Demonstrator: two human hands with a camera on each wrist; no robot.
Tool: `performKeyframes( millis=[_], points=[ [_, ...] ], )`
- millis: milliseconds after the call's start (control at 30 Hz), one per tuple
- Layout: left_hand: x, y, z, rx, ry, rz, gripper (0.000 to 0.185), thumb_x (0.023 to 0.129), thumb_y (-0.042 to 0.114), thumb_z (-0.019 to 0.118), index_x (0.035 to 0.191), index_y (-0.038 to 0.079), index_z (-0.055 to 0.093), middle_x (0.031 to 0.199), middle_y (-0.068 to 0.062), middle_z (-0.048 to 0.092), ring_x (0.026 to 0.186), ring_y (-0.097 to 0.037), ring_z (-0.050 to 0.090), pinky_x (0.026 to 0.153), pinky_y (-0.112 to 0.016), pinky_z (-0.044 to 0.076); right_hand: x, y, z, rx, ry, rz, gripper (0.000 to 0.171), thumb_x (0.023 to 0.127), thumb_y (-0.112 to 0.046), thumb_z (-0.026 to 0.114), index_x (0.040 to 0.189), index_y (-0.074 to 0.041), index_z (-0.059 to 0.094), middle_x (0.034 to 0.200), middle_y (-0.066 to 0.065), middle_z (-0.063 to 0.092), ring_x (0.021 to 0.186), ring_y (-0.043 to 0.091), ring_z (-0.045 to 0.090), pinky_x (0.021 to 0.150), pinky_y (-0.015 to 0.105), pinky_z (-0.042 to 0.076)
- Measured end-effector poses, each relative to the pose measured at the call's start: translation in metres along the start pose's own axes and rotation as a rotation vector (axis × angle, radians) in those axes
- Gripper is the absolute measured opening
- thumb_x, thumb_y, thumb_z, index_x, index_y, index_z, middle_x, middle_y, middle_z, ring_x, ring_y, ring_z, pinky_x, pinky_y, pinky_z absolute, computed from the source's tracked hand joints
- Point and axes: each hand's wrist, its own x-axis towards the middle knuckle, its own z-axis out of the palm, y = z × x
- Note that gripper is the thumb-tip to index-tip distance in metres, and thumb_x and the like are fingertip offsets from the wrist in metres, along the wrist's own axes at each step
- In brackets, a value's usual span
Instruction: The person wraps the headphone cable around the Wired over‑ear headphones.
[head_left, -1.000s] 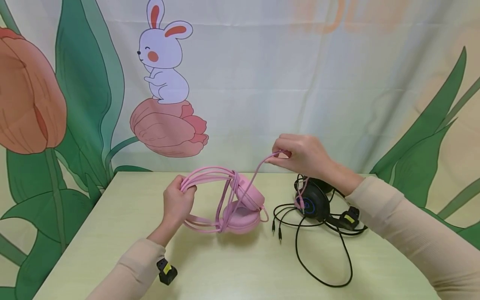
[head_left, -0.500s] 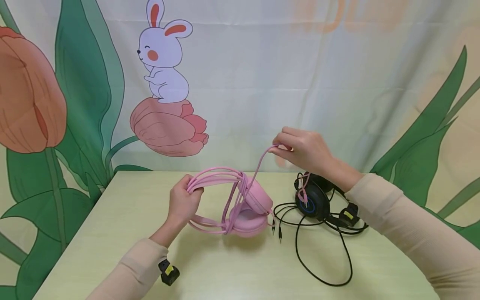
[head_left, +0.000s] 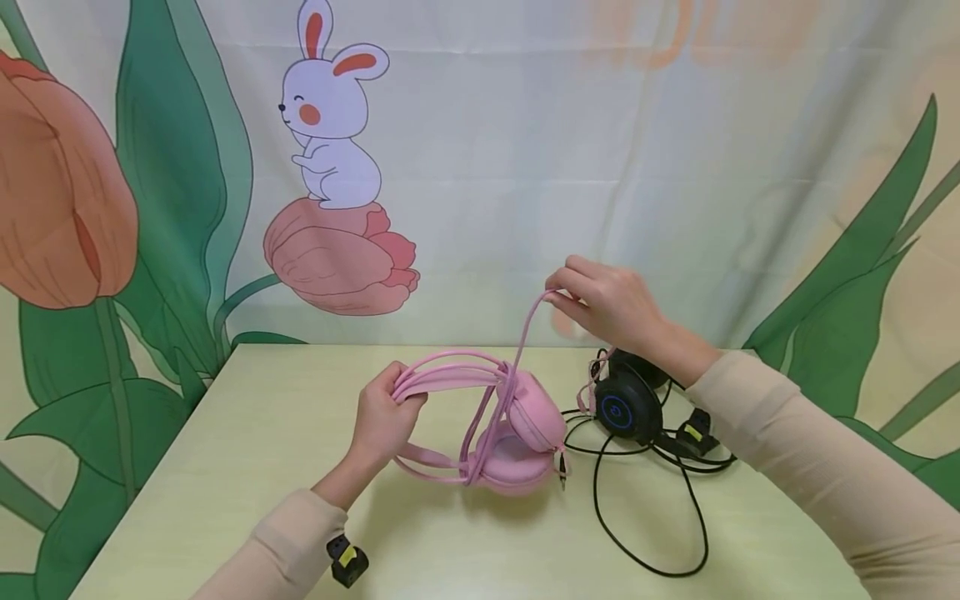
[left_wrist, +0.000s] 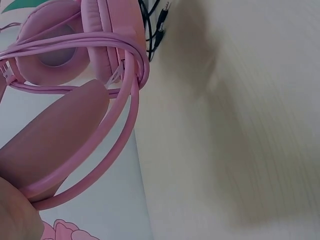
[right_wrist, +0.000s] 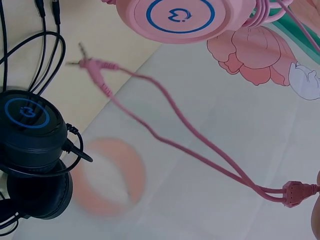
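Observation:
My left hand [head_left: 384, 421] grips the headband of pink headphones [head_left: 538, 412], holding them above the table with the ear cups toward the right. Several turns of their pink cable [left_wrist: 85, 37] are wrapped round the band near the cups. Higher up and to the right, my right hand [head_left: 611, 304] pinches a free length of that cable, which rises in a curve from the cups. In the right wrist view, a splitter [right_wrist: 298, 193] sits by the fingers at the edge. Two thin leads hang from it, ending in pink plugs [right_wrist: 95, 72]. Most of the right hand is outside that view.
Black headphones [head_left: 628, 408] lie on the table [head_left: 225, 500] at the right, under my right forearm. Their black cable [head_left: 703, 533] loops toward the front, and black plugs [left_wrist: 161, 22] lie close to the pink cups. A printed curtain [head_left: 487, 167] hangs behind.
My left hand has carried the pink headphones to the right and slightly nearer. My right hand has risen a little, still pinching the cable. The dangling plugs have swung; the black headphones stay put.

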Motion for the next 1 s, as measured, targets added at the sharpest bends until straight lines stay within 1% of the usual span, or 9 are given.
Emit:
performKeyframes(
  millis=[133, 200, 433, 600, 700, 867, 933, 1000],
  points=[
    [-0.002, 0.003, 0.001, -0.039, -0.004, 0.019, 0.009, 0.079, 0.002, 0.059, 0.078, 0.01, 0.055, 0.056, 0.0, 0.043, 0.046, -0.007, 0.035, 0.041, -0.019, 0.027, -0.003, 0.004, 0.001, 0.0, 0.002, 0.021, 0.007, 0.081, -0.015, 0.067, 0.086, -0.012, 0.063, 0.07, -0.002, 0.052, 0.052, 0.009, 0.047, 0.042, 0.025, 0.034],
    [-0.003, 0.004, 0.001, -0.04, -0.002, 0.02, 0.009, 0.079, 0.002, 0.059, 0.078, 0.01, 0.055, 0.056, 0.0, 0.043, 0.047, -0.007, 0.035, 0.042, -0.02, 0.027, -0.004, 0.006, 0.001, -0.005, 0.006, 0.023, 0.007, 0.082, -0.015, 0.067, 0.086, -0.012, 0.062, 0.07, -0.001, 0.052, 0.052, 0.009, 0.047, 0.042, 0.025, 0.035],
    [-0.004, 0.005, 0.0, -0.033, 0.006, -0.004, 0.007, 0.08, 0.002, 0.059, 0.079, 0.007, 0.055, 0.059, -0.001, 0.044, 0.048, -0.007, 0.037, 0.043, -0.02, 0.029, -0.005, 0.007, 0.001, -0.02, 0.013, 0.032, 0.008, 0.082, -0.015, 0.066, 0.085, -0.012, 0.06, 0.07, -0.001, 0.051, 0.052, 0.009, 0.046, 0.042, 0.025, 0.032],
    [-0.005, 0.002, -0.001, -0.065, -0.008, -0.01, 0.007, 0.079, -0.001, 0.058, 0.08, 0.005, 0.054, 0.059, 0.0, 0.043, 0.048, -0.005, 0.036, 0.044, -0.019, 0.029, -0.006, 0.008, 0.002, -0.015, 0.001, 0.062, 0.008, 0.086, -0.019, 0.062, 0.085, -0.012, 0.06, 0.069, -0.001, 0.05, 0.051, 0.01, 0.046, 0.041, 0.026, 0.032],
    [-0.006, 0.001, -0.002, -0.117, -0.029, -0.014, 0.008, 0.079, -0.004, 0.057, 0.08, 0.004, 0.054, 0.059, 0.0, 0.042, 0.048, -0.005, 0.035, 0.044, -0.019, 0.028, -0.006, 0.008, 0.003, -0.017, -0.013, 0.073, 0.008, 0.087, -0.019, 0.062, 0.085, -0.012, 0.06, 0.069, -0.001, 0.05, 0.052, 0.01, 0.046, 0.041, 0.026, 0.031],
    [-0.006, 0.001, -0.005, -0.288, -0.096, -0.043, 0.009, 0.08, -0.01, 0.051, 0.081, -0.001, 0.051, 0.054, 0.0, 0.041, 0.044, -0.006, 0.036, 0.041, -0.018, 0.029, -0.007, 0.012, 0.007, -0.011, -0.029, 0.106, 0.006, 0.084, -0.015, 0.065, 0.087, -0.012, 0.061, 0.07, -0.001, 0.05, 0.052, 0.009, 0.043, 0.042, 0.024, 0.029],
    [-0.007, 0.0, -0.006, -0.368, -0.128, -0.025, 0.009, 0.08, -0.011, 0.048, 0.081, -0.002, 0.048, 0.052, 0.002, 0.04, 0.041, -0.006, 0.036, 0.039, -0.018, 0.029, -0.008, 0.013, 0.009, -0.01, -0.03, 0.116, 0.006, 0.083, -0.015, 0.066, 0.086, -0.012, 0.061, 0.069, -0.001, 0.051, 0.053, 0.008, 0.043, 0.042, 0.024, 0.029],
    [-0.007, 0.0, -0.006, -0.426, -0.149, -0.001, 0.009, 0.079, -0.012, 0.046, 0.081, -0.003, 0.047, 0.05, 0.003, 0.039, 0.04, -0.006, 0.035, 0.039, -0.018, 0.028, -0.009, 0.014, 0.012, -0.008, -0.037, 0.125, 0.006, 0.083, -0.015, 0.066, 0.086, -0.012, 0.062, 0.069, -0.001, 0.051, 0.053, 0.008, 0.044, 0.043, 0.024, 0.03]
  ],
)
